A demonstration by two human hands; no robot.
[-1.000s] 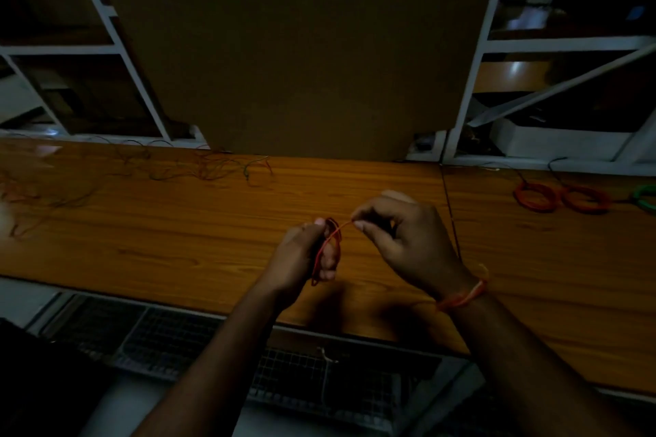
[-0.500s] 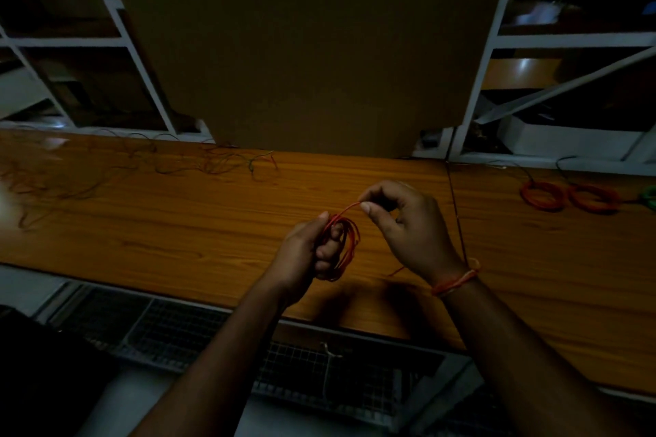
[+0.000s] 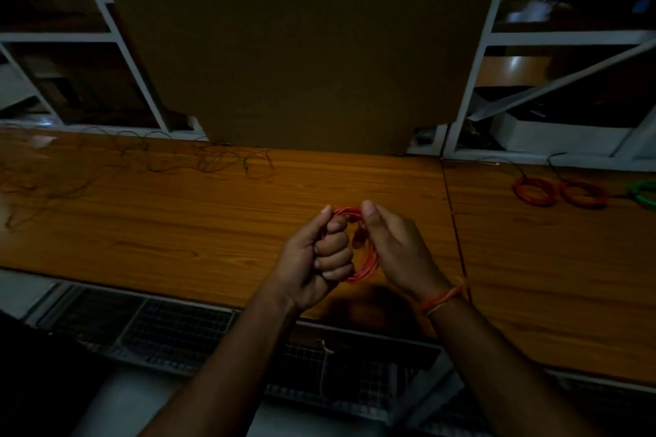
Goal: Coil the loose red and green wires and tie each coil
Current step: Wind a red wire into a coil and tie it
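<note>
Wire tray (image 3: 184,333): a metal mesh tray hangs below the near edge of the tabletop, closest to the viewer.
Left hand (image 3: 316,259): raised over the tabletop, curled into a fist. Its fingers (image 3: 335,250) are pressed together and wrapped around one side of a red wire coil, thumb up against the top of the loop.
Red wire coil (image 3: 365,261): a small ring of several turns, held upright between the two hands, above the wood and near its front edge.
Right hand (image 3: 397,252): just beside the left, palm turned inward. Its thumb presses on the top of the coil; the other fingers sit behind the loop and cannot be seen clearly.
Wristband (image 3: 443,298): an orange thread band on the right wrist.
Tabletop (image 3: 177,223): long, brown wood.
Finished coils (image 3: 534,190): two red rings lie flat at the far right, touching, with a green ring (image 3: 644,192) at the frame edge.
Loose wires (image 3: 142,160): a thin tangle at the far left.
Board (image 3: 301,46): a large brown panel stands behind.
</note>
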